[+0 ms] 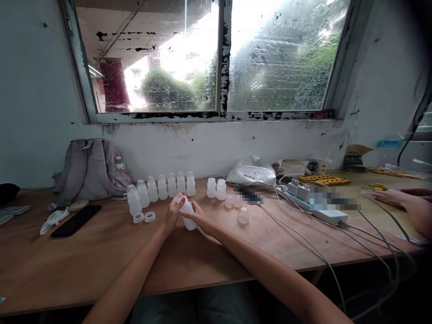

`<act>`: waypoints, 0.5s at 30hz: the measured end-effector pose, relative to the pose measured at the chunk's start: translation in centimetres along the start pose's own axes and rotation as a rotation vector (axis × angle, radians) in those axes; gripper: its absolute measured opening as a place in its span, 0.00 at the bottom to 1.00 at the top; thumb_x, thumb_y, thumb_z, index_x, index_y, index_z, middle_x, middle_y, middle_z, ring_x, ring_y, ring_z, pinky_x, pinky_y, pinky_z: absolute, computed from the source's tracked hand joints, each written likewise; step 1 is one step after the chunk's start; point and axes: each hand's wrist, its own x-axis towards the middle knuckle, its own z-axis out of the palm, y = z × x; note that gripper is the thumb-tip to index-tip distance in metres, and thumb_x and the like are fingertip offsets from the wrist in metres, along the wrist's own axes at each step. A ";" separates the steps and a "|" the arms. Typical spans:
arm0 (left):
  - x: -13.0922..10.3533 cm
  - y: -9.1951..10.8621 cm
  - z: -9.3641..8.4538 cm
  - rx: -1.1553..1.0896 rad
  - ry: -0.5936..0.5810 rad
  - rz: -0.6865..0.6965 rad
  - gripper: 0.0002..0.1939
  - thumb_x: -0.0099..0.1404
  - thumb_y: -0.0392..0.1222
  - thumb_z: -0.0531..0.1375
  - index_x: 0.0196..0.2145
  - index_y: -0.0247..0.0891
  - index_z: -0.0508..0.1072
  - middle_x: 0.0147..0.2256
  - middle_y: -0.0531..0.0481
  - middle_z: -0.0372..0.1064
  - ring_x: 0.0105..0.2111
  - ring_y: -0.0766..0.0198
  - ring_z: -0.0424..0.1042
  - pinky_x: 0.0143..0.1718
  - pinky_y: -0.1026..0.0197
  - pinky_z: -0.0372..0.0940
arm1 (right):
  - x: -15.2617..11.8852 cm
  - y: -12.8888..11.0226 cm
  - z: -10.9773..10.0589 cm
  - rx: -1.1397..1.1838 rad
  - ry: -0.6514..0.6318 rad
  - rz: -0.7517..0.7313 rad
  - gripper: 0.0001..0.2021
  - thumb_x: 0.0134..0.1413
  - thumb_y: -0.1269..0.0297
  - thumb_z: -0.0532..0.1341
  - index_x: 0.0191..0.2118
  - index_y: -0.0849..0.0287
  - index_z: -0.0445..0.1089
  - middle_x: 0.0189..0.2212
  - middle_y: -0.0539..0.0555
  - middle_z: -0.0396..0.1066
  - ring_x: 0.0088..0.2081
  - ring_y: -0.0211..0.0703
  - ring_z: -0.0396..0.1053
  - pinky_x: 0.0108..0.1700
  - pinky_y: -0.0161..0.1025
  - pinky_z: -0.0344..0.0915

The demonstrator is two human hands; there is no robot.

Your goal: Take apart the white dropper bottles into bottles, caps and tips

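Note:
A frosted white baby bottle [189, 220] is tilted between my hands over the table. My left hand [173, 211] closes round its upper end, where a clear part sticks out at the top. My right hand [199, 217] grips the bottle's body. To the left stand several capped baby bottles [152, 190] in a bent row, with two white collar rings [150, 217] in front of them. Right of my hands are two open bottles [221, 190] without caps. A clear cap [243, 215] and small clear round pieces [228, 202] lie near them.
A grey backpack [89, 168] leans on the wall at the left, with a black phone [76, 221] before it. A power strip [324, 213] and loose cables lie at the right, by a plastic bag [251, 173]. Another person's hand [391, 197] rests at the far right.

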 end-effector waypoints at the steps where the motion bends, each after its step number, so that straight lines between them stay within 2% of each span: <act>1: 0.1 -0.3 -0.1 -0.005 0.013 -0.024 0.23 0.51 0.52 0.58 0.41 0.34 0.67 0.39 0.44 0.67 0.36 0.61 0.67 0.35 0.64 0.61 | 0.1 0.0 -0.2 -0.022 0.008 -0.017 0.18 0.41 0.54 0.60 0.35 0.60 0.59 0.31 0.49 0.62 0.33 0.37 0.62 0.35 0.35 0.60; 4: 0.1 -1.1 -0.3 0.045 0.035 -0.053 0.22 0.50 0.53 0.58 0.36 0.32 0.69 0.32 0.46 0.68 0.31 0.63 0.66 0.31 0.65 0.60 | 0.3 0.1 -0.8 -0.184 -0.001 -0.076 0.19 0.41 0.52 0.60 0.35 0.60 0.62 0.29 0.49 0.63 0.32 0.37 0.61 0.34 0.35 0.59; 6: -0.1 -1.0 -0.4 0.079 0.026 -0.013 0.21 0.50 0.53 0.59 0.35 0.32 0.69 0.30 0.48 0.67 0.29 0.65 0.65 0.30 0.65 0.59 | 0.5 -0.3 -1.4 -0.321 -0.030 -0.119 0.18 0.44 0.50 0.57 0.34 0.61 0.64 0.29 0.50 0.64 0.31 0.37 0.61 0.33 0.35 0.59; 10: -0.7 -0.3 -0.3 0.138 0.023 0.069 0.20 0.51 0.52 0.59 0.35 0.33 0.68 0.30 0.49 0.65 0.30 0.65 0.64 0.29 0.66 0.58 | 0.6 -2.5 -4.1 -0.593 -0.047 -0.203 0.18 0.51 0.51 0.50 0.31 0.61 0.67 0.28 0.52 0.66 0.31 0.37 0.62 0.33 0.33 0.59; 13: -0.8 -0.1 -0.2 0.169 0.013 0.087 0.19 0.51 0.52 0.59 0.35 0.34 0.68 0.30 0.50 0.65 0.30 0.66 0.64 0.29 0.66 0.58 | 0.3 -4.7 -7.8 -0.886 -0.044 -0.070 0.14 0.49 0.54 0.54 0.31 0.61 0.68 0.25 0.52 0.66 0.27 0.37 0.63 0.29 0.32 0.58; 15: -0.8 -0.2 -0.2 0.178 -0.007 0.095 0.19 0.52 0.52 0.58 0.36 0.34 0.67 0.30 0.50 0.65 0.30 0.66 0.64 0.30 0.66 0.58 | 0.0 -5.8 -10.8 -1.083 -0.016 0.030 0.11 0.46 0.58 0.57 0.31 0.60 0.69 0.28 0.53 0.67 0.29 0.38 0.64 0.30 0.33 0.58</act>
